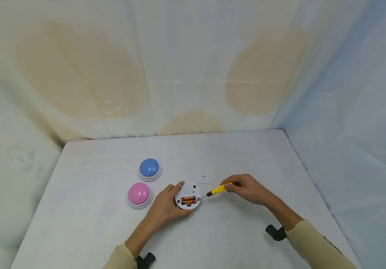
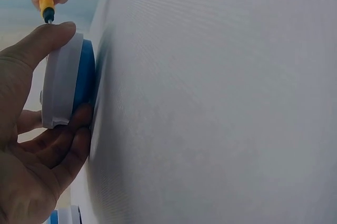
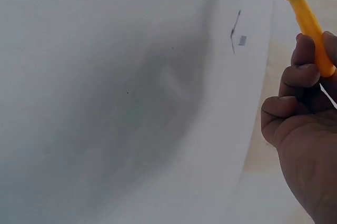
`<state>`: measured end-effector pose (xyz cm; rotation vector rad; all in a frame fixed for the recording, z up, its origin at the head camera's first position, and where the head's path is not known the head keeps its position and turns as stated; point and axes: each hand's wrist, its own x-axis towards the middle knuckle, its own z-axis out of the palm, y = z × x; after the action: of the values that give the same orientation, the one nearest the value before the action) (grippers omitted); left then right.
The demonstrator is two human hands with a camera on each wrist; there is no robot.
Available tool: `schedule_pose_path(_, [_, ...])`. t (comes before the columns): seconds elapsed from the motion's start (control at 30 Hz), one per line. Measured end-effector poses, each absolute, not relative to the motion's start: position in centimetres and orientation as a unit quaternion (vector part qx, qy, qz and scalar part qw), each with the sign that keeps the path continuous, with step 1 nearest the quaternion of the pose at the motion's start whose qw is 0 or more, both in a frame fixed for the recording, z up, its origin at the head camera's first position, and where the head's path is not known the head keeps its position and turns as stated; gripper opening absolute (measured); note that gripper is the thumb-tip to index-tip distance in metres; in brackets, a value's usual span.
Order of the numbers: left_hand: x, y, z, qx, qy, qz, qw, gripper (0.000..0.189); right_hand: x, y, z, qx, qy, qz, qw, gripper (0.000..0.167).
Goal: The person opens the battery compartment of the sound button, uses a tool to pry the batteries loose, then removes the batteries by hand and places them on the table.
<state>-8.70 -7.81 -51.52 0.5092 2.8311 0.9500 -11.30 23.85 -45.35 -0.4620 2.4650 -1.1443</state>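
My left hand (image 1: 168, 205) grips a round white buzzer button (image 1: 187, 188) by its sides, thumb and fingers at opposite edges. It lies underside up, showing speaker holes and two red-and-black batteries (image 1: 188, 199) in an uncovered compartment. In the left wrist view its blue dome (image 2: 85, 74) faces the table. My right hand (image 1: 248, 188) holds a screwdriver (image 1: 219, 189) by its yellow handle, and the metal tip meets the right end of the batteries. In the right wrist view the fingers curl around that handle. A small white piece (image 1: 203, 179) lies just beyond the buzzer button.
Left of my left hand sits a pink-domed buzzer button (image 1: 138, 193), dome up, with a blue-domed one (image 1: 149, 167) behind it. White sheeting hangs along the back and sides of the white table (image 1: 233, 235). Dark wrist mounts (image 1: 275, 232) stick out beside both sleeves.
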Motion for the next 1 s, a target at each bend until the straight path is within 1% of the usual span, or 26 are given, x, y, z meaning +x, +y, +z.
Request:
schedule_pose_path(0.4, [-8.7,-7.7,-51.4,0.158,0.934,0.313,0.063,0.098,-11.3,23.9,-44.1,-0.175,0.89,-0.387,0.164,0.025])
schedule_pose_path(0.7, [-8.8,-7.8,-51.6,0.159,0.932,0.318,0.064,0.098,-11.5,25.9,-43.4,-0.138,0.903,-0.387,0.126,0.025])
schedule_pose_path(0.8, [-8.8,-7.8,-51.6,0.161,0.932,0.32,0.062,0.098,-11.4,26.3,-43.5,-0.126,0.911,-0.377,0.106,0.027])
schedule_pose_path(1.0, [-8.7,-7.8,-51.5,0.16,0.931,0.322,0.061,0.098,-11.1,26.7,-44.1,-0.103,0.935,-0.337,0.048,0.031])
